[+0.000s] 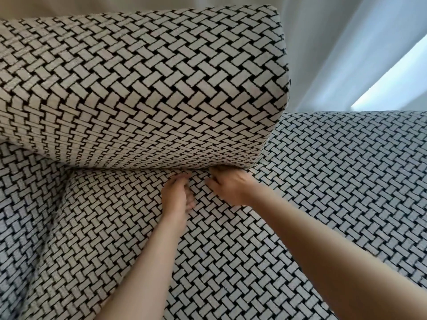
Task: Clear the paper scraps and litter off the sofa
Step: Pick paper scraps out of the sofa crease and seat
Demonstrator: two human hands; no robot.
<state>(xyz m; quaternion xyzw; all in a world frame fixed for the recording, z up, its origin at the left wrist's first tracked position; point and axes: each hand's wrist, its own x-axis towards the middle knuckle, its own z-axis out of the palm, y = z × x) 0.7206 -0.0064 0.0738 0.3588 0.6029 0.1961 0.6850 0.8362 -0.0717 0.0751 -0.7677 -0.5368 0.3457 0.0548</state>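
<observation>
Black-and-cream woven sofa (346, 181) fabric shows no paper scraps, so any litter likely hides in the far crease (138, 168) under the back cushion (143, 88). The left hand (176, 195), fingers curled, and the right hand (227, 185), fingertips tucked beneath, meet there; I cannot tell whether either holds anything. Lifting the cushion edge first should expose scraps for a clean pinch.

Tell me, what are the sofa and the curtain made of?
The sofa looks like matte woven cloth: black-and-cream basket pattern, stretched and creased at the corner. The curtain seems thin, smooth pale fabric, hanging in soft folds.
</observation>
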